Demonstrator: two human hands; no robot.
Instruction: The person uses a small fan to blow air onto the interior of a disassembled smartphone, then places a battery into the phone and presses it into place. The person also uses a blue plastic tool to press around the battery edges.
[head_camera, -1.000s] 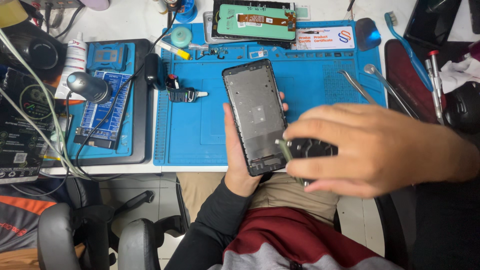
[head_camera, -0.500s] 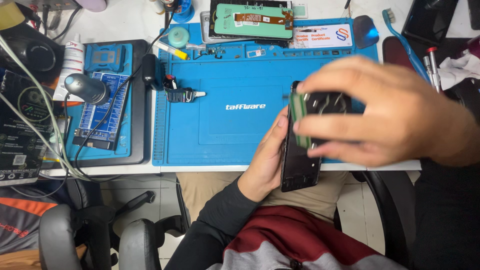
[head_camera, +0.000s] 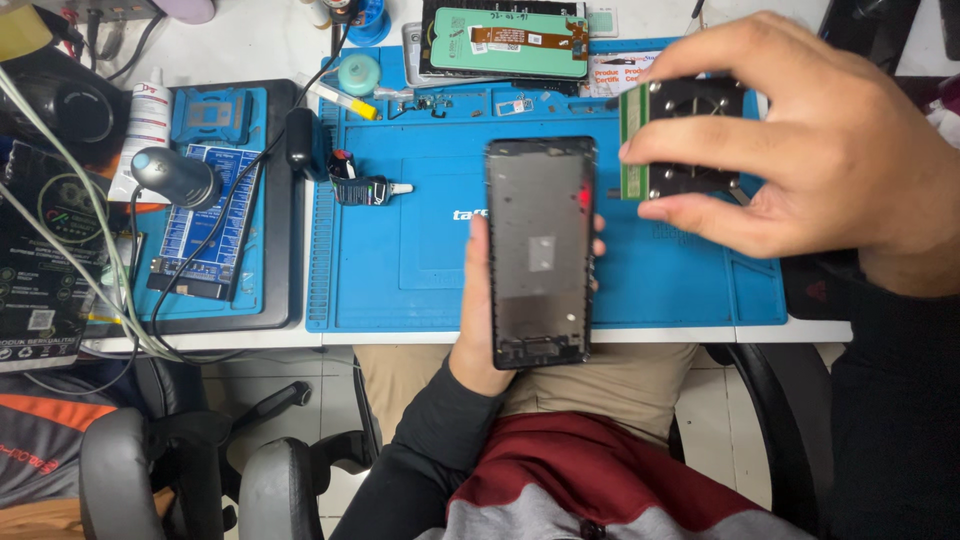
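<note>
The left hand (head_camera: 478, 335) cradled the phone frame (head_camera: 540, 250) open-side up over the blue mat's (head_camera: 400, 260) near edge. The right hand (head_camera: 800, 150) pinched a small circuit module (head_camera: 690, 135) above the far-right corner, apparently for fitting.

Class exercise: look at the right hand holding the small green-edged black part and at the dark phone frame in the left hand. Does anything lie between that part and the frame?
Nothing visible does. The right hand pinches the green-edged black part just right of the phone frame, which the left hand holds upright over the blue mat. Only a narrow strip of bare mat shows between them.
</note>
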